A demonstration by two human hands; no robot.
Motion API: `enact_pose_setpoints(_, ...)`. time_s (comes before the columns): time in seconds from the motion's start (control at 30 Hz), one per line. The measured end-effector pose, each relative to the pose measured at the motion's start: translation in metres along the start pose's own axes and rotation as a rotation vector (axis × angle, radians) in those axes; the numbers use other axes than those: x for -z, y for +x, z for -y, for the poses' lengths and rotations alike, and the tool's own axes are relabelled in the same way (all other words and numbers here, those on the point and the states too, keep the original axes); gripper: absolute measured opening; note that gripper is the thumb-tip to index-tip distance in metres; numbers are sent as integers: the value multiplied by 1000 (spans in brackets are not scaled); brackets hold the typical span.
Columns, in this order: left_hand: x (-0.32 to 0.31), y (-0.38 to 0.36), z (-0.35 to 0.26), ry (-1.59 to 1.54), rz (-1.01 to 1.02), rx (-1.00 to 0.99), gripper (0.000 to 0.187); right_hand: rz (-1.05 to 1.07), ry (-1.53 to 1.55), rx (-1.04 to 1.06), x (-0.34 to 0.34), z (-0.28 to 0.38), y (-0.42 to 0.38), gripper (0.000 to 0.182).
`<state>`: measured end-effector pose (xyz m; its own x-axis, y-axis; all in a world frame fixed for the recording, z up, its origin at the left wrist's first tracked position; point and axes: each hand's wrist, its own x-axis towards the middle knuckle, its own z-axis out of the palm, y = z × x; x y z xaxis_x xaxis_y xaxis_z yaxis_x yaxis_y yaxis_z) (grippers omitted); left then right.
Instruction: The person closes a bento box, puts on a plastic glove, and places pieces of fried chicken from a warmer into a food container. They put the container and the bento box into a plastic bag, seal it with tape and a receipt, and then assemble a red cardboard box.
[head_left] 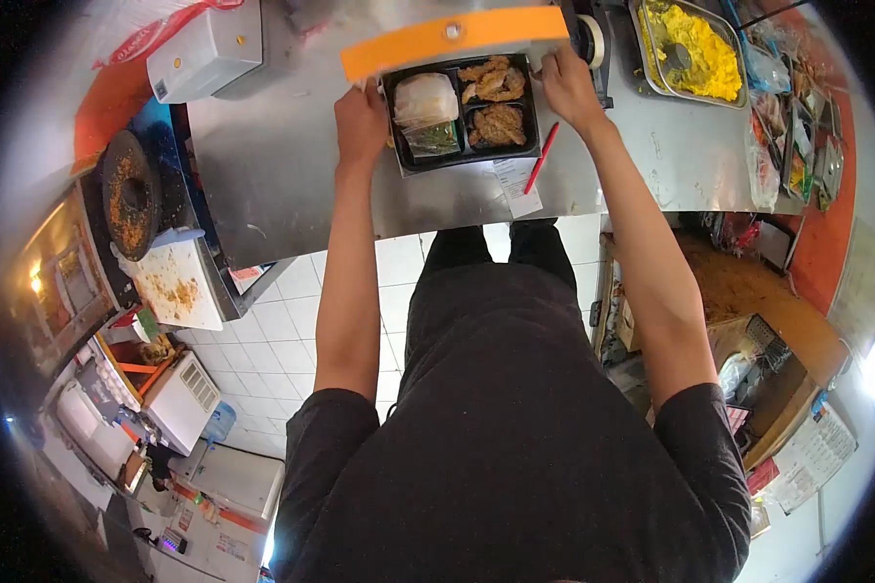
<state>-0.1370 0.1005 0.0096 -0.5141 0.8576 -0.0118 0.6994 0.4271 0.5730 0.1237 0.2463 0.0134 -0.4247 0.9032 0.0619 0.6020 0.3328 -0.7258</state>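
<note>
"Where's my tray?"

"The black compartment tray (472, 156) sits on the metal surface (272, 146), upper middle of the frame, fried pieces (498, 126) in its right compartments, wrapped food (426, 98) at left. An orange strip (515, 27) spans just beyond its far edge."

"And the hands?"

"I see the left hand (361, 119) curled at the tray's left side and the right hand (568, 87) bent by its upper right corner, both near the strip's ends. Whether they pinch strip or tray, I can't tell from here."

"Which step, then?"

"I'd judge I'm fitting the strip to the filled tray. Next calls for drawing both ends evenly, clear of the red pen (542, 157) and receipt (524, 203) by the lower right edge."
</note>
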Motion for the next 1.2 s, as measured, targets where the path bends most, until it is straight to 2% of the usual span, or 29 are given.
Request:
enact_pose_setpoints(0.07, 3, -8, 12, -216, 70, -46, 24, 130, 186, -10, 2, -10, -8, 16)
enact_pose_setpoints(0.1, -2, -11, 22, -215, 72, -47, 24, 201, 129, -45, 11, -2, -14, 19)
enact_pose_setpoints(0.13, -8, -14, 31, -287, 3, -196, 28, 200, 129, -45, 13, 3, -22, 19)
enact_pose_setpoints(0.17, -14, -15, 40, -357, -68, -344, 36, 158, 192, 98, 14, 9, -30, 31)
enact_pose_setpoints(0.2, -13, -17, 42, -354, -73, -347, 36, 113, 256, 245, 12, 13, -33, 44)
enact_pose_setpoints(0.23, -9, -22, 42, -286, -12, -291, 43, 119, 297, 211, 7, 5, -37, 47)
enact_pose_setpoints(0.27, -6, -27, 42, -216, 49, -234, 51, 52, 144, 325, -4, -11, -40, 50)
enact_pose_setpoints(0.3, -7, -32, 45, -72, 8, -240, 55, 33, 33, 297, -7, -11, -46, 53)
enact_pose_setpoints(0.33, 0, -34, 45, -66, 2, -245, 55, 13, -77, 268, -7, -7, -53, 57)
enact_pose_setpoints(0.37, 9, -36, 45, 59, 109, -189, 52, 5, -73, 272, -6, -4, -57, 57)
enact_pose_setpoints(0.4, 18, -39, 42, 186, 217, -130, 51, 72, -149, 211, -4, -2, -61, 61)
enact_pose_setpoints(0.43, 37, -42, 29, 189, 212, -133, 51, 141, -228, 149, -3, 1, -64, 65)
enact_pose_setpoints(0.5, 77, -46, -10, -761, 454, 644, 51, 208, -316, 132, 1, 1, -66, 67)
enact_pose_setpoints(0.53, 77, -54, -12, -760, 452, 642, 51, 283, -405, 111, 3, 7, -68, 68)
enact_pose_setpoints(0.6, 67, -71, -8, -454, 479, 434, 52, 320, -367, 76, 7, 11, -73, 64)
enact_pose_setpoints(0.67, 46, -85, 8, -512, 441, 444, 54, 300, 225, -65, 11, 6, -81, 54)
enact_pose_setpoints(0.7, 39, -89, 11, -571, 409, 453, 56, 390, 687, -552, 15, 12, -85, 51)
enact_pose_setpoints(0.73, 40, -89, 6, -575, 403, 448, 56, 390, 685, -544, 23, 27, -85, 51)
enact_pose_setpoints(0.8, 40, -95, -3, -723, 341, 606, 61, 321, 1111, -909, 36, 52, -88, 45)
enact_pose_setpoints(0.83, 37, -98, 0, -724, 343, 609, 61, 307, 1130, -845, 35, 48, -93, 44)
enact_pose_setpoints(0.97, 22, -113, 6, -619, 145, 609, 65, 151, 1067, -823, 22, 37, -108, 53)
enact_pose_setpoints(1.03, 11, -120, 16, -546, 84, 598, 65, 237, 817, -633, 9, 21, -120, 57)
enact_pose_setpoints(1.07, 2, -125, 29, -530, 107, 606, 65, 234, 815, -634, 4, 15, -123, 57)
enact_pose_setpoints(1.13, 8, -122, 23, -513, 133, 618, 65, 293, 431, -582, -4, 14, -126, 58)
enact_pose_setpoints(1.2, 14, -122, 13, -863, 189, 855, 60, 258, 483, -597, -7, 19, -127, 59)
